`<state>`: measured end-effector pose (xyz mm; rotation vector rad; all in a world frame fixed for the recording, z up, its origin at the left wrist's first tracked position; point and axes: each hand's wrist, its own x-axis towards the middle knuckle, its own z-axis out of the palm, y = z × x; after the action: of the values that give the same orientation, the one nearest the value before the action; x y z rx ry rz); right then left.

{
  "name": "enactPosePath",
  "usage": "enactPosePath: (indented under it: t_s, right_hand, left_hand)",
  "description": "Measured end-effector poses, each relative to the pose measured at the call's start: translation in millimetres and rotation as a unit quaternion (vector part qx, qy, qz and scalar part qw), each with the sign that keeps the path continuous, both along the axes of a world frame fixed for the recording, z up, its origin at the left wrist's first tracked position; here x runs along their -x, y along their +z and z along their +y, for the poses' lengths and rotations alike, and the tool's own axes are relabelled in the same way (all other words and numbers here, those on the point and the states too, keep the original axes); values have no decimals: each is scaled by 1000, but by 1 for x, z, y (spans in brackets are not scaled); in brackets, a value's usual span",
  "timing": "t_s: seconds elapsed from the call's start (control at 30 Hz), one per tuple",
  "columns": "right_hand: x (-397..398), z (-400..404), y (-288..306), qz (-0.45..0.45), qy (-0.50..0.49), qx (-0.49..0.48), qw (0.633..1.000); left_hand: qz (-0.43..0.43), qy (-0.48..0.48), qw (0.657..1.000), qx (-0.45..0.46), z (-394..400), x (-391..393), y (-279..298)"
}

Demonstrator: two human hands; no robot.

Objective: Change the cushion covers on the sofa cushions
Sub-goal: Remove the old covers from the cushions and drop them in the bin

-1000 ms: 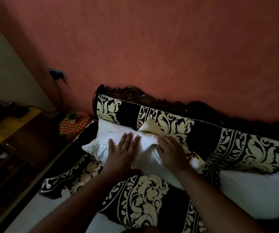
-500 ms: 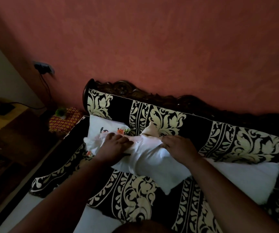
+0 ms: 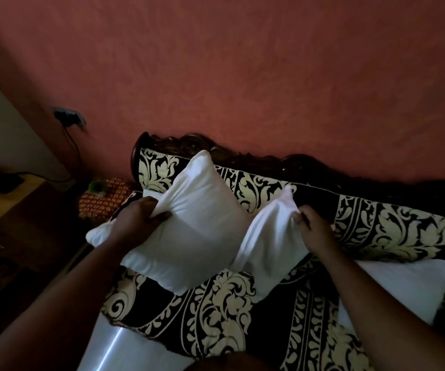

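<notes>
Patterned sofa [image 3: 216, 311] supports white cushion [image 3: 197, 236]; left hand [image 3: 138, 223] grip pinches its 9 o'clock edge, right hand [image 3: 315, 231] grip pinches loose cover [image 3: 269, 242] at 3 o'clock.

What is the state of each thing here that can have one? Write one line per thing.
White cushion: lifted off the seat, tilted, one corner pointing up.
White cover: bunched and creased beside the cushion.
Left hand: fingers gripping the cushion's fabric.
Right hand: pinching the cover's edge.
Second white cushion: lying flat on the seat.
Sofa throw: spread over seat and backrest.
</notes>
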<state>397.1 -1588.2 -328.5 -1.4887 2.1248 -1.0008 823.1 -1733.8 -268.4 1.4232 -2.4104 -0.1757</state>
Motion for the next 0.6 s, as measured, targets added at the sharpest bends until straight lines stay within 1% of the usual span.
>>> enactPosePath:
  t_s: [0.03, 0.07, 0.1, 0.13, 0.2, 0.23, 0.37, 0.4, 0.47, 0.53, 0.6]
  right_hand:
    - [-5, 2, -4, -60, -28, -8, 998]
    - [-10, 6, -10, -100, -59, -14, 993]
    - [-12, 11, -19, -118, -90, -25, 989]
    - [-14, 18, -26, -116, -113, -42, 986]
    - [-15, 35, -42, -79, -143, -102, 981]
    - [-15, 43, -49, -75, -139, -129, 979]
    - [-5, 71, -82, -80, -41, -215, 972]
    - [-2, 75, -87, -80, -35, -220, 972]
    - [5, 82, -91, -101, -45, -199, 974]
    - [10, 85, -91, -120, -57, -176, 975]
    - [12, 87, -89, -129, -63, -172, 975]
  left_hand:
    - [5, 16, 1000, -15, 2, 3, -1]
    - [8, 29, 999, -26, 6, 7, -3]
    - [5, 38, 999, -33, 9, 14, -4]
    - [-3, 40, 999, -35, 12, 21, -7]
    - [-23, 34, 998, -39, 17, 43, -15]
    - [-33, 31, 998, -43, 19, 54, -19]
    - [-95, 6, 992, -78, 17, 108, -47]
    - [-112, 1, 990, -86, 16, 120, -53]
    - [-144, -17, 985, -91, 12, 147, -66]
    - [-172, -36, 982, -62, 6, 176, -72]
    - [-165, -23, 985, -37, -2, 205, -70]
